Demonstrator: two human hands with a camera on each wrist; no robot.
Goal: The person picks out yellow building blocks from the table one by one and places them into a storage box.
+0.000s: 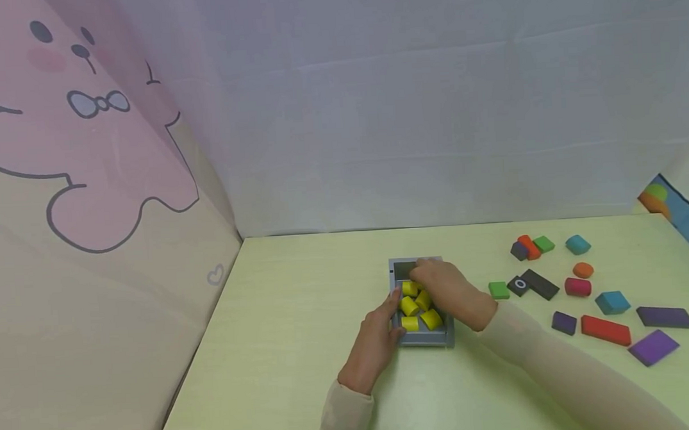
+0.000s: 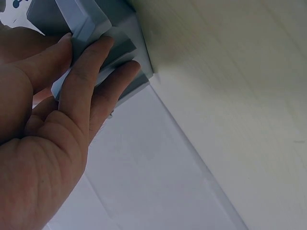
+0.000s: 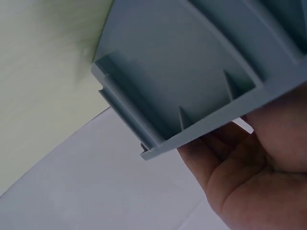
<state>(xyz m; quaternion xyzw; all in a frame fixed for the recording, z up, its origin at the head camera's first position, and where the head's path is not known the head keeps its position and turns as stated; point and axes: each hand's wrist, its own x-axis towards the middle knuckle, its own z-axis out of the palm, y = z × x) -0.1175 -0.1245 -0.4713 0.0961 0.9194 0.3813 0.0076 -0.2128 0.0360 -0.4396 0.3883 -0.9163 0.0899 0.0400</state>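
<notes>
A small grey storage bin (image 1: 424, 342) stands on the table with several yellow cylinder blocks (image 1: 409, 306) inside. My left hand (image 1: 375, 335) grips the bin's left wall. In the left wrist view, thumb and fingers pinch the bin's rim (image 2: 88, 26) from both sides. Over the right wall, my right hand (image 1: 448, 294) reaches into the far end of the bin, its fingers bent down beside the yellow blocks. Seen by the right wrist camera, the bin's ribbed outer wall (image 3: 158, 62) hides those fingertips, so whatever they touch is out of sight.
Loose blocks lie spread over the right of the pale table (image 1: 281, 346): a red bar (image 1: 605, 330), a purple tile (image 1: 654, 347), a dark bar (image 1: 540, 285), a blue block (image 1: 612, 302), a green square (image 1: 498, 290) and others. A white cloth (image 1: 422, 141) hangs behind.
</notes>
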